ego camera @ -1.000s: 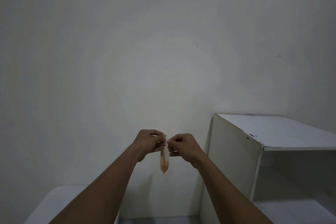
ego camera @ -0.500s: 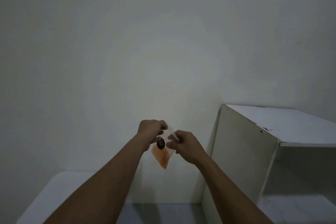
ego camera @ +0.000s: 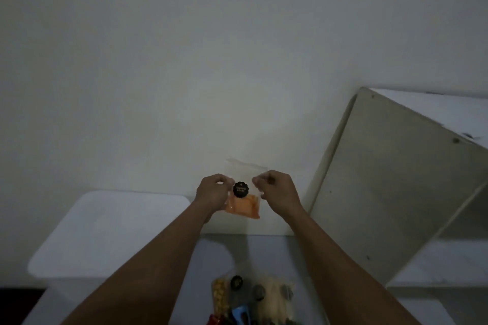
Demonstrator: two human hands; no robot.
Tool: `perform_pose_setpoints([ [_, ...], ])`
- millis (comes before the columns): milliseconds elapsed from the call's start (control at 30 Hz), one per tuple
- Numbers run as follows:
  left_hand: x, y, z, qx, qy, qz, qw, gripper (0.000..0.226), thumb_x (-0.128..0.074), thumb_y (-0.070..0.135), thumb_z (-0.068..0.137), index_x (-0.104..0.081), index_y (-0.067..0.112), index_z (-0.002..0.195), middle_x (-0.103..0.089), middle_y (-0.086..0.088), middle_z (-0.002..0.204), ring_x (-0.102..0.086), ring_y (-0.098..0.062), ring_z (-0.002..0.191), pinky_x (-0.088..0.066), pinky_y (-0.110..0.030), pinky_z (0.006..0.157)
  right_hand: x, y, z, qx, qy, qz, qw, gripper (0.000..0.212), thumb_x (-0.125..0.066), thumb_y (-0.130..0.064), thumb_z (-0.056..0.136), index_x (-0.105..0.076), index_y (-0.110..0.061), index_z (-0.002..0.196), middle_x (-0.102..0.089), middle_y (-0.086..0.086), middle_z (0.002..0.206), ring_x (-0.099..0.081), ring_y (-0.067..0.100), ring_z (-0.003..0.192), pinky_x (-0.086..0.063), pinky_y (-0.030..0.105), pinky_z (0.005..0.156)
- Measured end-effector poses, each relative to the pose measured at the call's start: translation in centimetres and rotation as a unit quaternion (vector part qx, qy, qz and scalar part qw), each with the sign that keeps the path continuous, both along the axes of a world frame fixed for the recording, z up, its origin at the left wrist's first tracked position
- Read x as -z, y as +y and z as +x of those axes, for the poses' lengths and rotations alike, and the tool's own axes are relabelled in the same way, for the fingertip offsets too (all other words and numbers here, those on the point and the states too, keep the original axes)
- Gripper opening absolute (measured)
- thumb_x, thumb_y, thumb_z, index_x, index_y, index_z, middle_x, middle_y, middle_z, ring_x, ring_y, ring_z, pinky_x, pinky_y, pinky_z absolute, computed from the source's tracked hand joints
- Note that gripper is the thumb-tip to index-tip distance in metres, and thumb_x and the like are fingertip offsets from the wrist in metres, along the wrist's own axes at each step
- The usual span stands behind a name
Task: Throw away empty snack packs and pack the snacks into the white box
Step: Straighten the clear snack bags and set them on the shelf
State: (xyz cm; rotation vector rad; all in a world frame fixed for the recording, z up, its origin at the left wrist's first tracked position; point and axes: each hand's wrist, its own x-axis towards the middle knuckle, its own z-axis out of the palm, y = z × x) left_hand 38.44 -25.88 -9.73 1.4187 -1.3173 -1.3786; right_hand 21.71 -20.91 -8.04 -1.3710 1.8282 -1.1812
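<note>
Snack pack [ego camera: 243, 206] is up in the air, held by 2 hands in front of the wall [ego camera: 184, 74], above the far edge of the surface [ego camera: 266, 250]. Left hand [ego camera: 213, 192] pinches its left side with curled fingers. Right hand [ego camera: 277, 189] pinches its right side, up on the clear film. The pack is a clear bag with orange contents sunk to the bottom, 1 black round sticker [ego camera: 240, 189] mid-front, and an empty clear top.

Handling, judged: very light, with thin, soft film that is probably slick. It crumples and the contents shift, and the snacks are likely brittle, so don't squeeze the lower half. Best hold is the empty film above the sticker or the side seams. It's not empty, so it goes in the box, not the trash.

White box [ego camera: 105, 229] sits at the left edge of the surface. Pile of snack packs [ego camera: 254, 295] is at the near edge, between the forearms. Shelf unit [ego camera: 396, 192] stands at the right edge.
</note>
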Motion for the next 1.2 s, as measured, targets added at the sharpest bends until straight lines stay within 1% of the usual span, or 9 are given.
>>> perform_pose_setpoints([
  [100, 3.5, -0.9, -0.5, -0.055, -0.043, -0.007, 0.998, 0.012, -0.068, 0.032, 0.079, -0.074, 0.024, 0.073, -0.075, -0.002, 0.091, -0.067, -0.032, 0.080, -0.058, -0.046, 0.077, 4.4, -1.4, 0.1, 0.007, 0.002, 0.049, 0.999, 0.017, -0.064, -0.034, 0.088, -0.067, -0.025, 0.074, -0.070, -0.004, 0.079, -0.069, 0.021, 0.083, -0.057, 0.049, 0.084],
  [300, 10.9, -1.7, -1.4, -0.117, -0.138, 0.001, 0.983, 0.021, -0.065, 0.035, 0.088, -0.077, 0.022, 0.099, -0.076, 0.000, 0.100, -0.068, -0.021, 0.093, -0.047, -0.025, 0.078, 12.6, -4.5, 0.6, 0.027, -0.011, 0.120, 0.992, 0.018, -0.063, -0.021, 0.092, -0.065, -0.024, 0.075, -0.070, 0.002, 0.077, -0.070, 0.022, 0.076, -0.059, 0.047, 0.079],
  [433, 15.2, -2.8, -2.0, -0.165, -0.147, 0.018, 0.975, 0.021, -0.066, 0.030, 0.090, -0.077, 0.017, 0.103, -0.076, -0.006, 0.103, -0.069, -0.023, 0.096, -0.040, -0.021, 0.078, 16.7, -6.0, 0.9, 0.034, 0.002, 0.148, 0.988, 0.011, -0.060, -0.022, 0.094, -0.067, -0.018, 0.086, -0.070, 0.003, 0.087, -0.069, 0.021, 0.083, -0.055, 0.031, 0.072],
  [567, 18.2, -3.9, -2.2, -0.210, -0.157, 0.032, 0.964, 0.018, -0.070, 0.023, 0.088, -0.078, 0.009, 0.096, -0.076, -0.012, 0.097, -0.069, -0.028, 0.092, -0.047, -0.024, 0.076, 20.4, -7.5, 1.2, 0.031, 0.011, 0.174, 0.984, 0.013, -0.057, -0.015, 0.095, -0.070, -0.013, 0.093, -0.072, 0.006, 0.092, -0.067, 0.020, 0.085, -0.043, 0.020, 0.059],
  [767, 20.9, -5.0, -2.5, -0.228, -0.175, 0.054, 0.956, 0.019, -0.066, 0.023, 0.090, -0.078, 0.008, 0.093, -0.075, -0.013, 0.099, -0.066, -0.030, 0.091, -0.049, -0.028, 0.078, 23.2, -8.3, 1.7, 0.003, 0.018, 0.178, 0.984, 0.019, -0.051, -0.006, 0.093, -0.068, -0.013, 0.096, -0.068, 0.004, 0.096, -0.063, 0.019, 0.089, -0.043, 0.023, 0.071],
  [900, 21.5, -5.2, -2.7, -0.237, -0.195, 0.065, 0.950, 0.021, -0.064, 0.024, 0.091, -0.078, 0.011, 0.102, -0.074, -0.013, 0.105, -0.066, -0.031, 0.098, -0.050, -0.030, 0.084, 23.2, -8.4, 1.5, -0.014, 0.024, 0.180, 0.983, 0.028, -0.047, -0.005, 0.093, -0.057, -0.021, 0.072, -0.055, -0.007, 0.073, -0.049, 0.008, 0.066, -0.038, 0.025, 0.070],
  [967, 21.6, -5.4, -2.7, -0.235, -0.197, 0.067, 0.949, 0.022, -0.063, 0.024, 0.092, -0.077, 0.010, 0.103, -0.074, -0.014, 0.105, -0.066, -0.032, 0.099, -0.049, -0.030, 0.083, 23.1, -8.5, 1.4, -0.019, 0.021, 0.182, 0.983, 0.030, -0.046, -0.004, 0.094, -0.058, -0.020, 0.072, -0.053, -0.007, 0.069, -0.046, 0.007, 0.062, -0.039, 0.028, 0.069],
  [1067, 21.5, -5.6, -2.7, -0.241, -0.186, 0.073, 0.950, 0.023, -0.064, 0.024, 0.092, -0.077, 0.006, 0.098, -0.074, -0.017, 0.100, -0.067, -0.034, 0.093, -0.047, -0.028, 0.074, 22.6, -8.6, 1.5, -0.024, -0.001, 0.184, 0.983, 0.025, -0.048, -0.010, 0.099, -0.067, -0.002, 0.114, -0.068, 0.009, 0.105, -0.062, 0.022, 0.098, -0.046, 0.031, 0.087],
  [1200, 21.3, -5.6, -2.4, -0.227, -0.199, 0.075, 0.951, 0.033, -0.069, 0.028, 0.090, -0.073, 0.002, 0.109, -0.071, -0.020, 0.111, -0.065, -0.036, 0.104, -0.048, -0.033, 0.083, 21.3, -7.8, 1.2, -0.022, -0.015, 0.201, 0.979, 0.034, -0.049, -0.011, 0.100, -0.057, 0.006, 0.128, -0.062, 0.019, 0.128, -0.057, 0.029, 0.119, -0.040, 0.024, 0.092],
])
